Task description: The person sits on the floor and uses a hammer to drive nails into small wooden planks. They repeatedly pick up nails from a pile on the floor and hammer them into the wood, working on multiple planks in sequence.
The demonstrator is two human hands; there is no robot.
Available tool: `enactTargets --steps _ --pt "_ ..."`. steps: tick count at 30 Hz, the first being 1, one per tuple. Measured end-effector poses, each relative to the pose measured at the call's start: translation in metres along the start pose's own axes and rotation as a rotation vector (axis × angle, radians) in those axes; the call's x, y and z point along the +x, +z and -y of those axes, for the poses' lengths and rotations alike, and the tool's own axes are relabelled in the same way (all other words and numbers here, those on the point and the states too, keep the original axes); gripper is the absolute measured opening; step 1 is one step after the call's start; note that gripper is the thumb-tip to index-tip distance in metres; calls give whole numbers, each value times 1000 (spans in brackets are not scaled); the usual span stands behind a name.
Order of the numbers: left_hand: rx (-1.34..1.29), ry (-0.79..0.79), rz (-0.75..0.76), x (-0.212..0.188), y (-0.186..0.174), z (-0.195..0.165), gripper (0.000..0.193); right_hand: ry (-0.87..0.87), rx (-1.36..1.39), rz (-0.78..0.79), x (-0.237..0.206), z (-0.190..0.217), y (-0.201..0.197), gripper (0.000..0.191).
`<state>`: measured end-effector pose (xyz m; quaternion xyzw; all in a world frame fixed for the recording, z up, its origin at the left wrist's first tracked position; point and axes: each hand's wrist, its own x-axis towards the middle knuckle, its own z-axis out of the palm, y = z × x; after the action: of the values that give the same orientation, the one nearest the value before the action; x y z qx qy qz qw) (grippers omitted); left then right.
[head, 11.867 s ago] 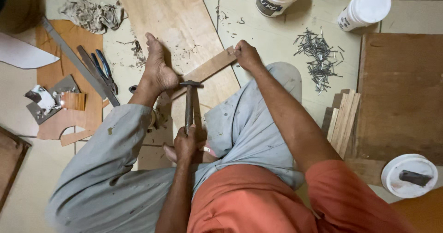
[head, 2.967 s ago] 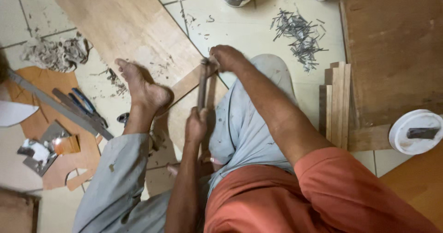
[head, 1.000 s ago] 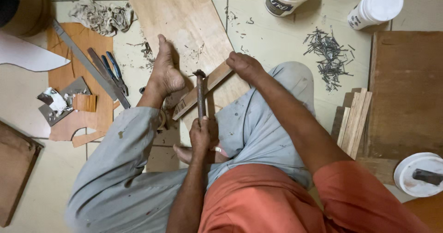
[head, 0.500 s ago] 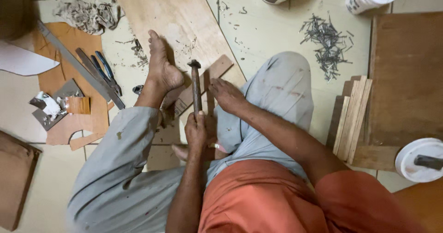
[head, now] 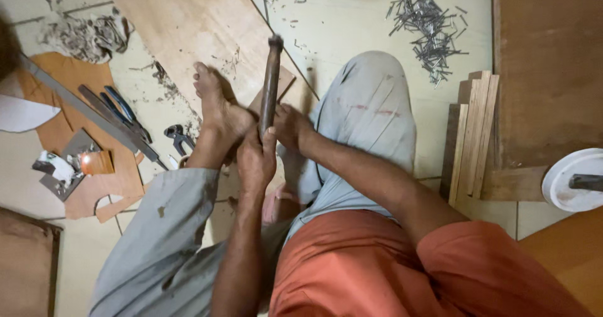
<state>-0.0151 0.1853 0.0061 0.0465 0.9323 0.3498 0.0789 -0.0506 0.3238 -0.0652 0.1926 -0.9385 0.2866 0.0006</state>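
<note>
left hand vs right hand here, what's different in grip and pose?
The left hand is wrapped around the hammer handle; the right hand holds no tool and rests low beside the handle, near the small wood piece. The left hand sits nearer the body, the right hand slightly farther out and to the right. The left forearm runs straight up the frame; the right forearm comes in at a slant from the right. Both are bare and close together by the foot.
</note>
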Motion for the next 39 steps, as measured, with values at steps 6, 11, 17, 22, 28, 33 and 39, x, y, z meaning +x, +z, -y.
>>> enactTargets --steps 6,11,17,22,28,33,39 --pt "157 -115 131 11 -7 8 50 -35 -152 128 1 -1 9 33" --pt "130 -164 159 1 -41 -14 46 37 -52 -11 -6 -1 3 49" --pt "-27 155 -50 -9 -18 4 45 -86 -255 76 -11 1 8 62" --pt "1 -111 17 -10 1 39 36 -67 -168 230 -13 -4 8 47" --pt "-271 -80 -102 -22 -30 18 40 222 216 182 -7 -7 -19 49" --pt "-517 110 -184 -37 -28 -3 46 397 163 -188 -2 -40 -44 54" --pt "-300 152 -155 -17 16 20 44 553 479 -207 21 -62 -40 64"
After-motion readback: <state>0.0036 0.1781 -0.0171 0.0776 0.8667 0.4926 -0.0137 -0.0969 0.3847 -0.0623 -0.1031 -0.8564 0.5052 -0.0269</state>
